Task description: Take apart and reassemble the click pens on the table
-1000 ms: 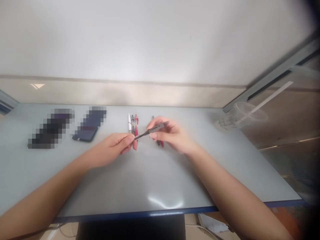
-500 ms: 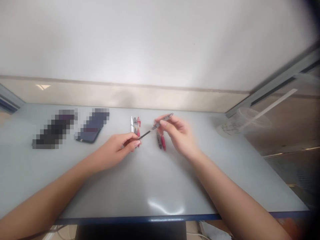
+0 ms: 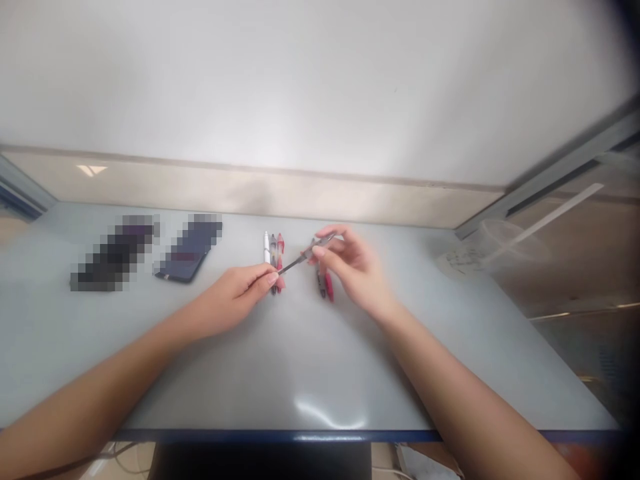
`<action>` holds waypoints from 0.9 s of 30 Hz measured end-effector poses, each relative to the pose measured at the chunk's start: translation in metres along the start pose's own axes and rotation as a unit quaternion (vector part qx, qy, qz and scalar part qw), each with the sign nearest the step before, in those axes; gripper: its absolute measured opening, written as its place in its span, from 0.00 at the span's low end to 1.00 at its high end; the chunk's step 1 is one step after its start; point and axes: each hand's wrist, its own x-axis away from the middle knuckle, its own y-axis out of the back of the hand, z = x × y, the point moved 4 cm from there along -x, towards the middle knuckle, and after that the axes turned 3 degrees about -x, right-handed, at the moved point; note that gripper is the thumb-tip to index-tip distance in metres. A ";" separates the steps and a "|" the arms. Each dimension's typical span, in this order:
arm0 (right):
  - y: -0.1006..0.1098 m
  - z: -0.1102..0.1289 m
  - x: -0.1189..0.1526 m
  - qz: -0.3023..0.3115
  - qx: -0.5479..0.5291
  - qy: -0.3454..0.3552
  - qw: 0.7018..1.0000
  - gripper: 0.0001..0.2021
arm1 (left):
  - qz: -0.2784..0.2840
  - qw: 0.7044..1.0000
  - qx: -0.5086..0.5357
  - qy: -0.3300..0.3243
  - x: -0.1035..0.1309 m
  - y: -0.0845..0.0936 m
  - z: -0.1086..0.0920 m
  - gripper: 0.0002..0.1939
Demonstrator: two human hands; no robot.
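Head camera: both bare hands hold one grey pen (image 3: 306,253) above a pale grey table (image 3: 280,360). The left hand (image 3: 240,293) pinches the pen's thin lower end between thumb and fingertips, the fingers closed narrowly around it. The right hand (image 3: 353,267) grips the thicker upper end, its fingers curled about the barrel. The pen slants upward from the left hand to the right, bridging the gap between them, clear of the tabletop.

Just beyond the left hand's fingertips lie three pens (image 3: 273,250) side by side, one white, one dark, one red, pointing away from the person. Under the right hand's fingers lie two more pens (image 3: 325,285), one dark and one red, partly hidden by the hand. Well to the left of the left hand rest a dark phone (image 3: 187,257) and, farther out, a second phone (image 3: 113,260), both blurred. Well to the right of the right hand, near the table's corner, stands a clear plastic cup (image 3: 493,243) with a straw (image 3: 555,213).
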 end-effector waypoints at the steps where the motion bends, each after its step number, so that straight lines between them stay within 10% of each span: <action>1: -0.004 -0.001 0.001 0.030 -0.005 -0.009 0.999 0.13 | 0.000 1.000 0.006 -0.002 0.000 0.000 0.000 0.23; 10: -0.002 -0.006 0.002 0.102 -0.024 -0.050 0.993 0.12 | 0.012 1.000 0.011 0.001 -0.001 0.003 0.007 0.26; 27: 0.023 0.007 -0.003 -0.079 0.096 0.064 0.990 0.18 | -0.012 1.000 -0.016 0.003 0.000 0.008 0.009 0.28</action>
